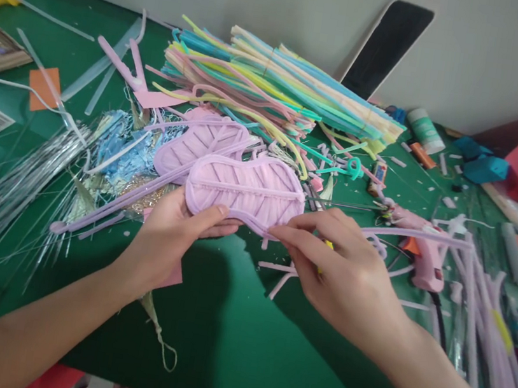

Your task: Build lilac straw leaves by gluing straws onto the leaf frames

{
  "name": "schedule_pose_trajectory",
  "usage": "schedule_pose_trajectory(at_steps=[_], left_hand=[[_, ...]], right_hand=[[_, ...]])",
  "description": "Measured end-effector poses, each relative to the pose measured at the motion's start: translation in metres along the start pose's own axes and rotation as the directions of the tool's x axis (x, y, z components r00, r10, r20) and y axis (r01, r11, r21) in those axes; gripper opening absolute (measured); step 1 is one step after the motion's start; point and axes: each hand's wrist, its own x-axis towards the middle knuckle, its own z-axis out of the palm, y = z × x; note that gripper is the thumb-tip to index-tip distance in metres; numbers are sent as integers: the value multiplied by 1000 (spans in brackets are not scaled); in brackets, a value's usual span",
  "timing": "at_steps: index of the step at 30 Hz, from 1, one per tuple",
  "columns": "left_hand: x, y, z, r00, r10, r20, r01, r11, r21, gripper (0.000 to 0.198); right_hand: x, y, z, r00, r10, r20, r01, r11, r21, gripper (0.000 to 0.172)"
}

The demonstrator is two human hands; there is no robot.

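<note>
A lilac sole-shaped piece (246, 200), edged with fuzzy pipe cleaner and crossed by a ridge and slanting lines, is held up over the table. My left hand (181, 228) grips its left end, thumb on the front face and fingers behind. At the lower right edge, the fingertips of my right hand (332, 255) are pinched together on the pipe-cleaner border. A second similar lilac piece (180, 154) lies just behind, partly covered by the first. Long lilac pipe cleaners (107, 208) stretch out to the left beneath it.
Bundles of coloured pipe cleaners (275, 80) lie at the back before a leaning phone (388, 48). A pink glue gun (428, 259) and loose lilac pipe cleaners (486, 322) are on the right. Silver wire strands (10, 210) and blue tassels (124, 143) cover the left of the green table (238, 339).
</note>
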Motion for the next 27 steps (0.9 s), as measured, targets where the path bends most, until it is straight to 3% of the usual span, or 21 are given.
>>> schedule_pose_trajectory(at_steps=[6, 17, 23, 27], left_hand=[[1, 0, -4, 1000, -8, 29, 7, 1000, 21, 24], [3, -3, -7, 998, -43, 43, 40, 997, 62, 20], [6, -4, -5, 999, 31, -7, -31, 997, 66, 27], [7, -3, 0, 998, 53, -33, -51, 997, 53, 42]], right_hand=[[1, 0, -2, 995, 11, 104, -24, 992, 120, 33], [-2, 1, 5, 993, -13, 120, -3, 992, 129, 35], [-3, -3, 14, 995, -27, 100, 21, 997, 69, 25], [-3, -5, 21, 994, -51, 101, 45, 997, 55, 26]])
